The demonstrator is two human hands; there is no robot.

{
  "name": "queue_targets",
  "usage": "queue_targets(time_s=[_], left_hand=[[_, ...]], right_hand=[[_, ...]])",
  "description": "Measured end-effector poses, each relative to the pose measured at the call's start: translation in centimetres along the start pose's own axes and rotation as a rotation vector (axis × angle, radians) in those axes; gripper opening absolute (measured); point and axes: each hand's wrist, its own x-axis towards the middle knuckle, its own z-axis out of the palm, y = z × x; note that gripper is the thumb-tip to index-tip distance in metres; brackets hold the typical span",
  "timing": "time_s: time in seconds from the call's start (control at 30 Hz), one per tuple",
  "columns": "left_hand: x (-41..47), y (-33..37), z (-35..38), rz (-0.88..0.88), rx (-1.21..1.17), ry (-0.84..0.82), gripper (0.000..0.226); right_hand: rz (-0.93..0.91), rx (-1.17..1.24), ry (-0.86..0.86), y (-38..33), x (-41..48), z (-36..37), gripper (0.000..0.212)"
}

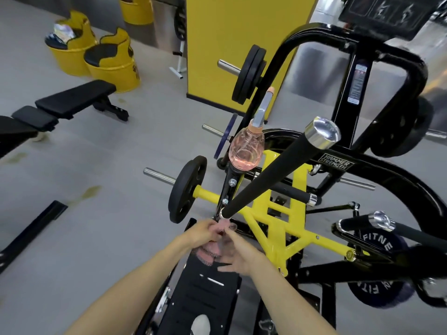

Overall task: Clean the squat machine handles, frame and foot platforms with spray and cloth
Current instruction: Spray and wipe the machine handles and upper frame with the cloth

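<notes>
A pink cloth (210, 251) hangs between both hands just below the base of a long black handle (273, 175) with a chrome end cap. My left hand (205, 232) grips the cloth's upper end. My right hand (238, 256) holds its lower part against the black foot platform (205, 293). A clear spray bottle with pink liquid (246, 148) stands on top of a black frame post, apart from both hands. The yellow frame (278, 221) runs under the handle.
Black weight plates (187, 188) sit on chrome pegs to the left of the frame. A second handle (379, 222) and a blue plate (377, 243) lie at right. Black benches (72, 101) and yellow barrels (113, 61) stand on the grey floor at left.
</notes>
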Motion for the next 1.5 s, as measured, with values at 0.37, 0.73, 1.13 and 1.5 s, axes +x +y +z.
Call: queue_targets(time_s=[0.37,0.73,1.13,1.5], left_hand=[[-2.3,6.8,-5.5,0.065,-0.053,0.225,0.021],[-1.1,21.9,-6.4,0.511,-0.236,0.435,0.082],[-1.9,20.1,-5.7,0.467,-0.193,0.729,0.018],[-8.9,10.1,-3.0,0.265,-0.018,0.828,0.016]], right_hand=[[-0.204,0.262,0.190,-1.3,-1.0,1.6,0.023],[-0.362,0.376,0.283,-3.0,-4.2,-4.6,0.020],[-0.352,0.293,0.375,-2.1,-6.1,-5.6,0.020],[-0.357,0.216,0.377,-0.8,-7.2,-4.0,0.022]])
